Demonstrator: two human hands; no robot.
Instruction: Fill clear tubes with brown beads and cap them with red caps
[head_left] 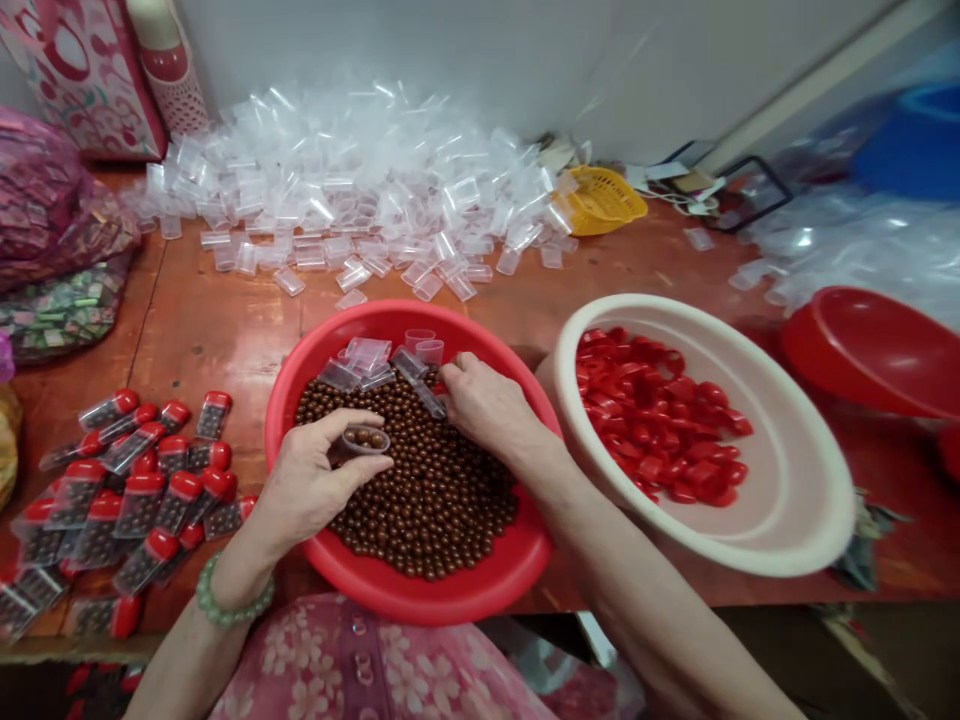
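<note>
My left hand (319, 475) holds a small clear oval container (365, 439) upright between thumb and fingers, with brown balls showing at its mouth. It is over the left part of a red basin (480, 597) of brown balls (427, 500). At the basin's upper right, my right hand (476, 400) is closed, its fingertips pinched beside a bit of red; what they hold is mostly hidden. Several clear empty containers (367, 358) lie on the balls at the basin's far side, some close to my right fingers.
A cream basin (795, 460) with red caps (660, 420) stands at right, beside a red bowl (877, 340). Filled, red-capped containers (139, 500) lie at left. Clear containers (360, 190) are heaped along the wall near a yellow basket (604, 200).
</note>
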